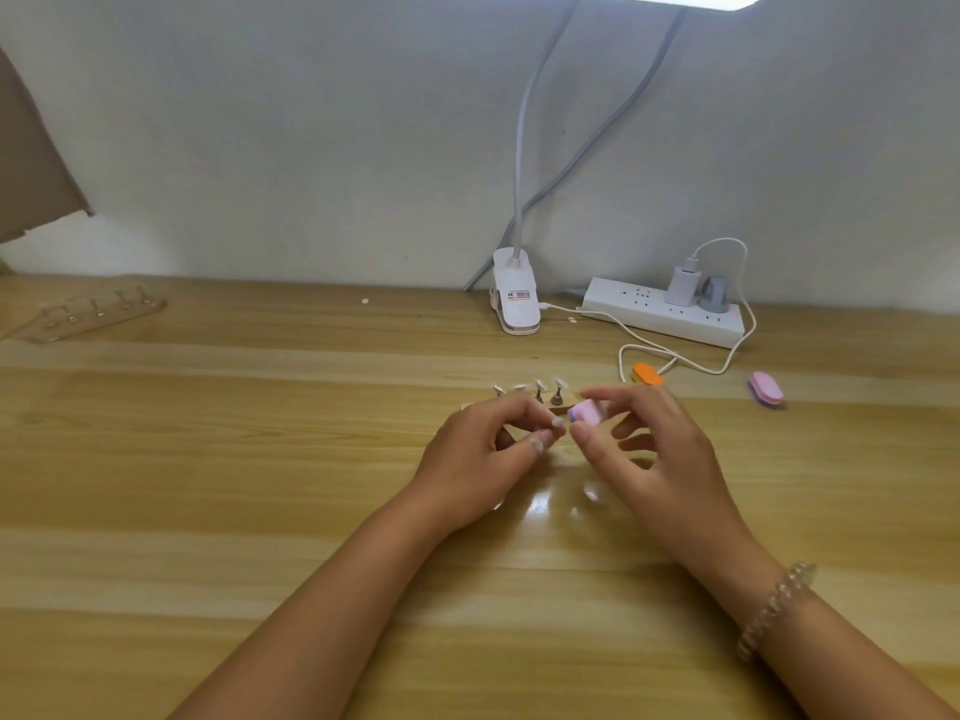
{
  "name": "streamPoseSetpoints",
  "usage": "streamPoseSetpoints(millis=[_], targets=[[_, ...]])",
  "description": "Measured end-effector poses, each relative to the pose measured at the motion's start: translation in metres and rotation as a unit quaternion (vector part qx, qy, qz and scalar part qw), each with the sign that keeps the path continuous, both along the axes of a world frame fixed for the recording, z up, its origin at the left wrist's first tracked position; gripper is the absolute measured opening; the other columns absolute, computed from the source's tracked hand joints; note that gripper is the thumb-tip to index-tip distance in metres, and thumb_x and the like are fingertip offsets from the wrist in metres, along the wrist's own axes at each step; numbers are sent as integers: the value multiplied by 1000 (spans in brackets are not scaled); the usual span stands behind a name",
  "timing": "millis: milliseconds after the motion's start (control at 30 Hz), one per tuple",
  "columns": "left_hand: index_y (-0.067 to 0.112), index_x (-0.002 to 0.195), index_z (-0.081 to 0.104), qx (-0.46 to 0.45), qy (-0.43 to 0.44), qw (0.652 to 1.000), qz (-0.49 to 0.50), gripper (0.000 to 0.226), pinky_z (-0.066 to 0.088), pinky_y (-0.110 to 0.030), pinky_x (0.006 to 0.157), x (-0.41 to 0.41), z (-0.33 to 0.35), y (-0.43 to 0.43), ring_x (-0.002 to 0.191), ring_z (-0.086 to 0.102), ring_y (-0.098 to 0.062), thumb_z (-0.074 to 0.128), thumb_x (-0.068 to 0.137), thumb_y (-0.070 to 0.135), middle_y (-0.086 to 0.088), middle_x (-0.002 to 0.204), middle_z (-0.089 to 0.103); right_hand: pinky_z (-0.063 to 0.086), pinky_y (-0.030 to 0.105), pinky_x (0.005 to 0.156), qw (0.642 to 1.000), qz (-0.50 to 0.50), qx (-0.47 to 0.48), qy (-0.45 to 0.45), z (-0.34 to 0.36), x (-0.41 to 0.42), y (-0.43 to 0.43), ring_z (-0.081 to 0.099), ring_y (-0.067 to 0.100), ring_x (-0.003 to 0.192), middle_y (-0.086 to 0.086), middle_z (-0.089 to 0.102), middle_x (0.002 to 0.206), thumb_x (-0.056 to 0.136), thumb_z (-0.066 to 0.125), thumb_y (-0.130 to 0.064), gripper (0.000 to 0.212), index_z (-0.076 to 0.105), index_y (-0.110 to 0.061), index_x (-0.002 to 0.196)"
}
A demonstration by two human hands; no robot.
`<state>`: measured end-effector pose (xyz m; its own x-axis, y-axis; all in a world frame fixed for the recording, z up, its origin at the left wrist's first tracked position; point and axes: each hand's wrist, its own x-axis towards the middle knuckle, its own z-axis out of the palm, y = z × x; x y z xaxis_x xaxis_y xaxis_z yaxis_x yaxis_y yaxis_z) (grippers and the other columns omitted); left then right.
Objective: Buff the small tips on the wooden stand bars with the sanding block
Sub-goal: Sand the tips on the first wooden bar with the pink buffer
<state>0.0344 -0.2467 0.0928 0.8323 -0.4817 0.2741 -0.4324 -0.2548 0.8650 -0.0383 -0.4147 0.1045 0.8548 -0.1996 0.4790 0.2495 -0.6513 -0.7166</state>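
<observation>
Currently your right hand (649,444) pinches the pink sanding block (587,410) between thumb and forefinger. Its purple end is turned left toward the work, probably so a short stroke reaches it. Your left hand (483,449) pinches one small tip (557,422) between thumb and forefinger, likely to steady it against the block. Block and tip are touching or just apart; cannot tell which. Just beyond your fingers the wooden stand bar (563,401) carries four more tips (559,383) upright on posts. Your hands hide most of the bar, and whether the pinched tip sits on a post. Farther right lie an orange block (647,374) and a second pink block (765,388); far left, another stand (93,314) is blurred.
</observation>
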Motion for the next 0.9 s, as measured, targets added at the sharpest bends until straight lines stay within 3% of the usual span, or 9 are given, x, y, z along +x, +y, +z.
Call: streamPoseSetpoints(millis=[100, 200, 267, 333, 467, 600, 667, 767, 900], targets=[[35, 79, 69, 7, 1, 1000, 11, 17, 34, -26, 57, 1, -2, 0, 49, 42, -3, 72, 87, 21, 23, 73, 65, 51, 31, 79, 997, 48, -55, 10, 0, -2, 5, 59, 8, 91, -9, 61, 103, 82, 69, -38, 30, 68, -28, 110], [31, 78, 73, 22, 4, 1000, 22, 13, 28, -24, 54, 0, -2, 1, 42, 38, -1, 76, 86, 22, 19, 46, 50, 52, 38, 81, 999, 19, -42, 15, 2, -1, 2, 58, 12, 94, -8, 60, 101, 83, 73, -29, 23, 68, -23, 105], [31, 76, 73, 24, 9, 999, 23, 15, 28, -24, 54, 0, -2, 1, 39, 38, -1, 76, 85, 20, 18, 41, 47, 51, 36, 81, 997, 26, -71, 0, 1, -3, 4, 58, 11, 94, -7, 58, 99, 82, 75, -27, 22, 68, -19, 101], [32, 76, 72, 31, 6, 999, 24, 19, 27, -22, 51, -1, 0, 1, 37, 38, 1, 74, 84, 16, 23, 42, 49, 51, 31, 79, 994, 54, -95, -6, 0, -4, 6, 57, 8, 93, -6, 56, 98, 81, 76, -27, 23, 67, -17, 100], [32, 77, 72, 29, -4, 999, 20, 15, 26, -20, 48, -3, 2, 1, 36, 37, 1, 77, 84, 20, 26, 43, 49, 51, 39, 83, 998, 10, -57, 9, 1, 0, 1, 58, 11, 94, -4, 57, 98, 82, 76, -20, 22, 68, -16, 103], [30, 77, 74, 18, -1, 1000, 21, 16, 32, -21, 51, 0, 0, 1, 38, 43, 1, 75, 83, 15, 24, 52, 57, 52, 30, 78, 992, 62, -111, -20, -2, -3, 7, 59, 6, 92, -6, 57, 99, 81, 77, -17, 29, 68, -20, 108], [28, 79, 74, 13, -1, 1000, 22, 13, 30, -20, 48, 0, -1, 1, 38, 41, 1, 77, 84, 17, 24, 53, 58, 54, 32, 78, 997, 38, -69, -17, -3, -1, 3, 60, 6, 92, -7, 58, 102, 81, 76, -17, 31, 65, -21, 110], [29, 79, 76, -10, 7, 1000, 17, 9, 30, -18, 47, 0, -2, 1, 41, 37, 0, 79, 83, 22, 19, 72, 70, 57, 36, 75, 999, -31, 18, -13, -2, 3, -4, 62, 7, 90, -12, 60, 101, 81, 76, -18, 36, 53, -22, 108], [26, 85, 78, -11, -1, 1000, 16, 11, 29, -12, 45, 2, -1, 2, 39, 38, 0, 76, 84, 15, 24, 61, 62, 54, 34, 77, 996, 44, -68, -33, -5, -2, 5, 61, 9, 92, -8, 58, 101, 82, 75, -15, 25, 54, -21, 94]])
